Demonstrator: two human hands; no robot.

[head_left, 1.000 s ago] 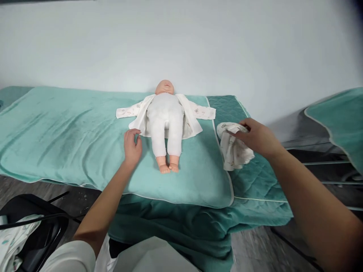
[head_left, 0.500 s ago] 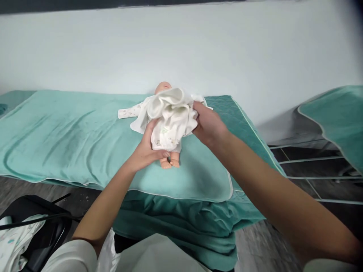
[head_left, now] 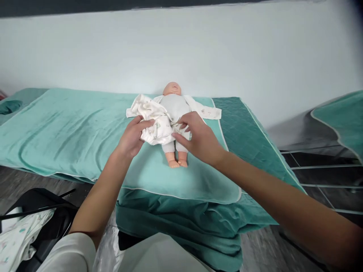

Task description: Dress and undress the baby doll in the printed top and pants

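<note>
Printed garment [head_left: 155,130] is bunched up over the doll [head_left: 176,105], around the hips; my left hand [head_left: 130,136] pinches its edge. My right hand [head_left: 201,138] is half-curled opposite, honestly can't tell if I'm gripping cloth there.

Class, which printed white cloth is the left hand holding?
The bunched garment in the left hand, in front of the doll; the jacket lies spread beneath the doll, another cloth on the chair.
</note>
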